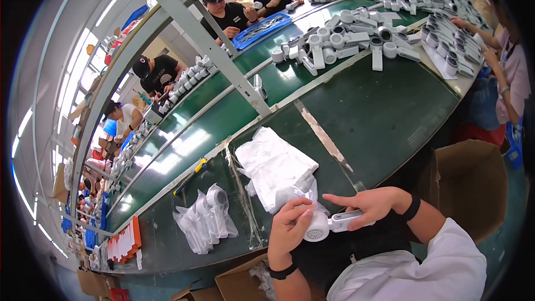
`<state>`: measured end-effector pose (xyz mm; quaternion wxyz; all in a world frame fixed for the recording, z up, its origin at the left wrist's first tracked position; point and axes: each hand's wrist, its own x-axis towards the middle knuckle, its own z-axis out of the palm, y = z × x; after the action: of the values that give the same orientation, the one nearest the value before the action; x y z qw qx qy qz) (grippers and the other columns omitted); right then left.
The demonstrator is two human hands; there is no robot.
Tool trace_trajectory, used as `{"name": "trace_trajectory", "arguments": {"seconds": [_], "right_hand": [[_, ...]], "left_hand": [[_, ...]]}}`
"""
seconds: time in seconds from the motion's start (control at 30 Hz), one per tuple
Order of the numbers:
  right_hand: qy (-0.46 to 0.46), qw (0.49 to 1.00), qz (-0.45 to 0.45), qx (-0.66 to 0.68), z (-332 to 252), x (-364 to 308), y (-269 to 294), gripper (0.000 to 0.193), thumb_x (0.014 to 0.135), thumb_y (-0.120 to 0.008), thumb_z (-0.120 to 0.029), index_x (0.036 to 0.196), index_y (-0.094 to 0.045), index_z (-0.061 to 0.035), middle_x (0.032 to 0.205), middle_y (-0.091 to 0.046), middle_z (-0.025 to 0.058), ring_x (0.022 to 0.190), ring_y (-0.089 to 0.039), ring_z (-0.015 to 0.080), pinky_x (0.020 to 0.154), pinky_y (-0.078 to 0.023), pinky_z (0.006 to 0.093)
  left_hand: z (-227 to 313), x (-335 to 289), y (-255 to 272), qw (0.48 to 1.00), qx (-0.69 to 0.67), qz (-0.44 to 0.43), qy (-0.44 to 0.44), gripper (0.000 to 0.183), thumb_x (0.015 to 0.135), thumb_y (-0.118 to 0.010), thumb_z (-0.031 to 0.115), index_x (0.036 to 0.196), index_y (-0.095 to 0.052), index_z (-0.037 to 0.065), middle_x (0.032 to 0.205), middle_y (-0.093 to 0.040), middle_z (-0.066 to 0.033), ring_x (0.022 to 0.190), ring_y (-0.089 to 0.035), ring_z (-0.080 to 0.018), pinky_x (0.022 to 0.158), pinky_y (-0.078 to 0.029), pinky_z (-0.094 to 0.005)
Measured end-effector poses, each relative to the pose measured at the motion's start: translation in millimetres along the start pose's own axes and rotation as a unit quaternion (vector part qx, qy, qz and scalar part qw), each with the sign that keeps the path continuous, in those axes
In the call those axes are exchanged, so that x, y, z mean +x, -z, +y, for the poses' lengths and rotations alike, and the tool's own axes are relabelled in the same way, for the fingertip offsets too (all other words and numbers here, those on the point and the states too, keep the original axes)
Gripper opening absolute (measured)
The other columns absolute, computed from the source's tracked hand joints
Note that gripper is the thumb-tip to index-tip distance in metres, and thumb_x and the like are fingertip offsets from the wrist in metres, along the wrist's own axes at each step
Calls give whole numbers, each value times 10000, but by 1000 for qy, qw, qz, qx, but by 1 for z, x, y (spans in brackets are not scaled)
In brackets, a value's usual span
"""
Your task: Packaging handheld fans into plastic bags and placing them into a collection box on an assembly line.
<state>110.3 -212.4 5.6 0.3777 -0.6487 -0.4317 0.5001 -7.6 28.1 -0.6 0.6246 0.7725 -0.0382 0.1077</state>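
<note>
A white handheld fan [317, 232] with a round vented head is held low at the table's near edge. My right hand [379, 206] is closed around its grey-edged handle, with the index finger stretched out to the left. Curled beside the fan's head is my left hand [290, 223], its thumb and fingertips against the head's upper side; their exact hold is partly hidden. Just beyond my fingers lies a stack of thin white plastic bags [276, 161], and loose clear film from it reaches my fingertips. Both wrists wear black bands.
Bagged fans [206, 217] lie to the left, near a yellow-and-black tool [190, 176]. An orange box [135, 237] holds white packets at the far left. Fans [345, 36] are heaped across the green table, beside a metal post [223, 61]. Cardboard boxes [471, 189] flank me; co-workers sit opposite.
</note>
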Motion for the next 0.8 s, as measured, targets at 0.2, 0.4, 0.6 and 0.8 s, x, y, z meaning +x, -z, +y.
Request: {"name": "trace_trajectory", "arguments": {"seconds": [0.2, 0.4, 0.6, 0.8], "right_hand": [[27, 997, 75, -1, 16, 13, -6, 725, 931, -571, -370, 1544, -242, -165, 1145, -653, 138, 960, -637, 226, 871, -483, 310], [137, 925, 298, 194, 30, 35, -44, 757, 897, -649, -191, 1528, -249, -67, 1120, -660, 97, 948, -617, 136, 832, -499, 292], [99, 891, 409, 172, 23, 46, -44, 764, 887, -631, -91, 1533, -224, -69, 927, -675, 70, 759, -612, 83, 669, -507, 254], [162, 869, 443, 153, 35, 57, -47, 722, 867, -651, -112, 1489, -292, -32, 871, -680, 62, 725, -629, 99, 625, -507, 269]], "left_hand": [[12, 0, -7, 995, 95, 35, 18, 159, 867, -669, 20, 1012, -733, 10, 1112, -642, -82, 784, -579, -89, 687, -460, -234], [8, -3, -49, 939, 263, 153, -158, 212, 776, -738, -18, 975, -742, 54, 1173, -585, -127, 584, -542, -126, 557, -441, -238], [-6, -17, -77, 954, 203, 123, -182, 225, 784, -743, -39, 997, -729, 34, 907, -612, -94, 616, -555, -147, 560, -459, -253], [-5, -19, -74, 962, 157, 152, -163, 200, 788, -728, -51, 973, -722, 24, 779, -622, -99, 627, -584, -180, 567, -474, -257]]}}
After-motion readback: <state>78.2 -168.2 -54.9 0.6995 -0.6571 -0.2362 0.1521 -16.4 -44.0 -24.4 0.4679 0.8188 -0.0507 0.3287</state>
